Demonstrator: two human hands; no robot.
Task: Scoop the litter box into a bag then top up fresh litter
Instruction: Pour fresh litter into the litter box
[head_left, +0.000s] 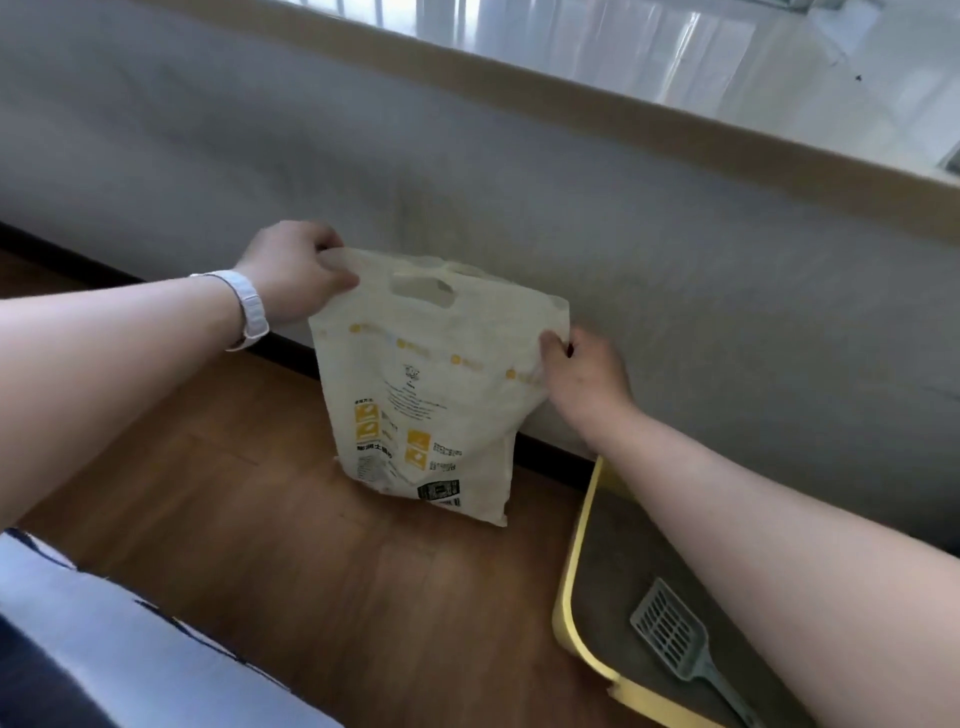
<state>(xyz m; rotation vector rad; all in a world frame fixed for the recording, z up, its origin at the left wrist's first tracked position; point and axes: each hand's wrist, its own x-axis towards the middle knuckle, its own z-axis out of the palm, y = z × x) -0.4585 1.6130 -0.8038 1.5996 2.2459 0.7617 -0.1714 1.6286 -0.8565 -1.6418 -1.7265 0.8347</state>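
Observation:
A cream litter bag (431, 395) with yellow squares and black print stands upright on the wooden floor against the wall. My left hand (296, 270) pinches its top left corner beside the cut-out handle. My right hand (582, 374) pinches the bag's right edge just below the top. To the right sits the yellow litter box (569, 597), filled with grey litter. A grey slotted scoop (675, 639) lies on the litter, handle pointing toward the bottom right. My right forearm crosses over the box.
A grey wall (519, 197) rises behind the bag, with a dark skirting board at its foot and a window sill above. Wooden floor (311, 561) spreads in front of the bag. Blue-and-white cloth (104, 649) fills the lower left corner.

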